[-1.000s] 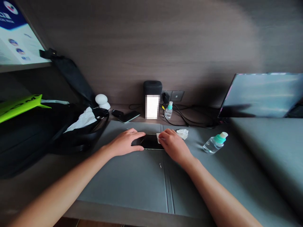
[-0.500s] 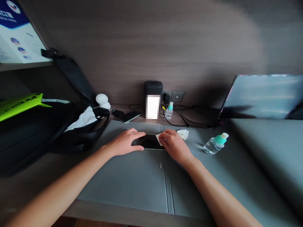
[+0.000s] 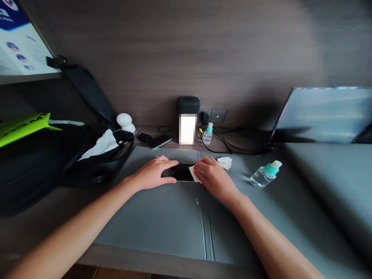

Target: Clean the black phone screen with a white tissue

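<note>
A smartphone [image 3: 183, 172] with a dark screen lies flat on the grey desk mat [image 3: 151, 217]. Around its left end, my left hand [image 3: 152, 173] grips it, thumb on the near edge and forefinger along the far edge. My right hand [image 3: 214, 176] presses a folded white wipe [image 3: 193, 173] onto the right part of the screen, fingers bent over it. The phone's right end is hidden under that hand. Just beyond my right hand lies a crumpled white tissue [image 3: 225, 162].
To the right stands a clear spray bottle [image 3: 263, 176] with a teal collar; a smaller bottle [image 3: 207, 135] is near the cables. A black speaker-like box [image 3: 188, 104], another phone [image 3: 159, 141] and a white rounded object [image 3: 124, 121] line the back. A black bag [image 3: 43, 162] sits left, a laptop [image 3: 322, 114] right.
The wipe under my right hand has shifted slightly to the left on the screen. My left hand keeps its hold on the phone. The view has tilted slightly.
</note>
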The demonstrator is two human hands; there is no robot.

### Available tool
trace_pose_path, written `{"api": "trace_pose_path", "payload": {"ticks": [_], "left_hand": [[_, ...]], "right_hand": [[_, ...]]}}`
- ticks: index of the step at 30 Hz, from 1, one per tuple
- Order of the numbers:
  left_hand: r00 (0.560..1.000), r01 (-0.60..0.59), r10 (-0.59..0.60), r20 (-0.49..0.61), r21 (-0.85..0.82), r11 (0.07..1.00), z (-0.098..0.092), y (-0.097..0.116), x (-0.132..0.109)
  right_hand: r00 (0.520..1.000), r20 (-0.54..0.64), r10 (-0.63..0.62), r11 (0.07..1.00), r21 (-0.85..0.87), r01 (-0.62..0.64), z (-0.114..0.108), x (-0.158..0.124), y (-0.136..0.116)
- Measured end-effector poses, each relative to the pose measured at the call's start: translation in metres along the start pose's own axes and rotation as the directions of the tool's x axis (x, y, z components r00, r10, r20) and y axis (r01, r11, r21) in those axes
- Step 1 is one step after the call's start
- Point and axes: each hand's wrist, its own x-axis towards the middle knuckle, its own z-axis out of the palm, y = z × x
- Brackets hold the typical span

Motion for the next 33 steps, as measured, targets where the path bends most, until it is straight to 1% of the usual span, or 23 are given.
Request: {"api": "trace_pose_path", "payload": {"ticks": [3, 8, 13, 19, 25, 29, 31, 33], "left_hand": [[1.000, 0.004, -0.004, 0.009, -0.003, 1.000, -0.0006, 0.0012, -0.0002], [1.000, 0.000, 0.000, 0.005, -0.002, 1.000, -0.0002, 0.0012, -0.0004], [1.000, 0.003, -0.003, 0.008, 0.005, 1.000, -0.0005, 0.0014, 0.0001], [1.000, 0.005, -0.005, 0.002, 0.013, 1.000, -0.0009, 0.0025, -0.0003], [1.000, -0.012, 0.012, 0.002, 0.028, 1.000, -0.0001, 0.0009, -0.0001], [1.000, -0.013, 0.013, -0.001, 0.018, 1.000, 0.0002, 0.0001, -0.0001], [1.000, -0.021, 0.021, -0.005, 0.021, 1.000, 0.0004, -0.0001, -0.0002], [1.000, -0.030, 0.030, -0.009, 0.025, 0.999, 0.0007, -0.0001, -0.0002]], "right_hand": [[0.998, 0.041, 0.039, 0.999, -0.023, -0.038, 0.0013, -0.0017, 0.0028], [0.995, 0.023, 0.097, 0.993, -0.073, -0.095, 0.0018, -0.0030, 0.0028], [0.999, 0.034, 0.024, 0.999, -0.036, -0.023, 0.0031, -0.0015, -0.0013], [0.995, 0.020, 0.096, 0.995, 0.008, -0.096, 0.0045, -0.0002, 0.0047], [0.998, 0.028, 0.051, 0.999, 0.011, -0.051, 0.0061, -0.0007, 0.0028], [0.993, 0.004, 0.117, 0.993, 0.001, -0.117, 0.0065, -0.0002, 0.0074], [0.996, 0.002, 0.094, 0.996, 0.000, -0.094, 0.0070, 0.0000, 0.0081], [0.999, 0.013, 0.034, 0.999, 0.017, -0.034, 0.0078, 0.0003, 0.0073]]}}
